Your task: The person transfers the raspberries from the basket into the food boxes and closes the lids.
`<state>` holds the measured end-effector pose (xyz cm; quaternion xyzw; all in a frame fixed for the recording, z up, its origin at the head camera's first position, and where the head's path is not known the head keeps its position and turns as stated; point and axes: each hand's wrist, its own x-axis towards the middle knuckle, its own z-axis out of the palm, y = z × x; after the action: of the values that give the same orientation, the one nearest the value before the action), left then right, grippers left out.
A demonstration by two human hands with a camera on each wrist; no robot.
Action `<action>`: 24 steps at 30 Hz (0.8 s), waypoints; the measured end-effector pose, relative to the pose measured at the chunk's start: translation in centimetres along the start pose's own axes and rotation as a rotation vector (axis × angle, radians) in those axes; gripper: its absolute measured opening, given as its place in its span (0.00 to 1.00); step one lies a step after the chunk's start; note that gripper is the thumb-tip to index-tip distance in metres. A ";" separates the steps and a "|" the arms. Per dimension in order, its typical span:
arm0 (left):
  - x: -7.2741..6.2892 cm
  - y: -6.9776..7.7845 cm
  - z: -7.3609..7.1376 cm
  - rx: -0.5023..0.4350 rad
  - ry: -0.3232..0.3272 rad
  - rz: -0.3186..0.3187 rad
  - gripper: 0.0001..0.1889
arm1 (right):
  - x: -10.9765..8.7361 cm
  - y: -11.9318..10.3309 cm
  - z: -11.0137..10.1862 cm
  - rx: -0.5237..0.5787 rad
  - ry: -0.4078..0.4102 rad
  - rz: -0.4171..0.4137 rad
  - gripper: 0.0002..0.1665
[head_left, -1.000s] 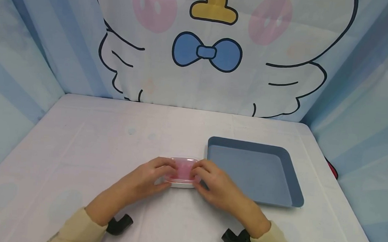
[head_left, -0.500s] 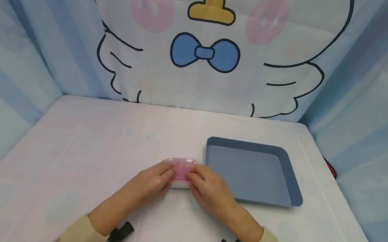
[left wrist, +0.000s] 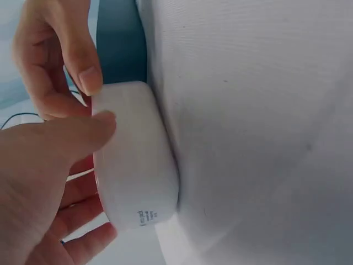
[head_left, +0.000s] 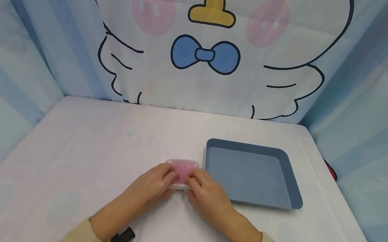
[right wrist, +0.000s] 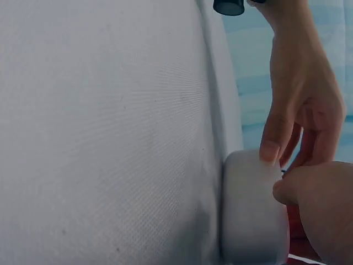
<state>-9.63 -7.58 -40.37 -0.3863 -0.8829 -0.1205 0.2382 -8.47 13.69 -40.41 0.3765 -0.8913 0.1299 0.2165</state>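
Note:
A small white food container with a clear pink lid (head_left: 183, 168) sits on the table in front of me; its white side wall carries small print in the left wrist view. My left hand (head_left: 151, 183) grips the near left part, the thumb against the white wall (left wrist: 135, 154) and curled fingers over the lid. From the right, my right hand (head_left: 210, 198) holds it likewise, its thumb on the front wall in the right wrist view, where the white base (right wrist: 251, 210) shows. In the head view both thumbs are mostly hidden under the hands.
Just right of the container lies a shallow blue-grey tray (head_left: 254, 176), close to my right hand. A pale cloth (head_left: 113, 138) covers the table. Behind it hangs a curtain with a cartoon print (head_left: 202, 88), and striped blue curtains flank both sides.
Both hands have closed in from the container's two sides toward its near edge, fingers curling more over the lid and thumbs moving to the front wall. The container and tray stay put.

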 end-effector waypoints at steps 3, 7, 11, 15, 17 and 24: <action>0.2 0.2 0.2 0.025 -0.085 -0.070 0.37 | 0.0 -0.1 -0.1 0.022 -0.030 0.041 0.22; 0.1 0.7 0.8 0.047 -0.260 -0.209 0.53 | 0.0 -0.2 0.3 -0.049 -0.095 0.088 0.37; -0.2 1.3 1.5 0.032 -0.318 -0.288 0.54 | 0.1 -1.0 0.9 -0.192 -0.205 0.104 0.48; 0.0 1.8 1.8 0.047 -0.300 -0.293 0.53 | 0.2 -2.2 1.3 -0.282 -0.280 0.155 0.48; 0.1 1.9 1.8 0.062 -0.297 -0.287 0.53 | 0.2 -2.6 1.5 -0.330 -0.296 0.178 0.46; -0.3 2.1 2.0 0.117 -0.287 -0.280 0.53 | 0.3 -3.4 2.1 -0.469 -0.339 0.152 0.41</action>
<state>-8.53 -5.59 -42.15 -0.2586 -0.9583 -0.0449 0.1129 -6.81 10.34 -41.87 0.2648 -0.9461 -0.1283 0.1354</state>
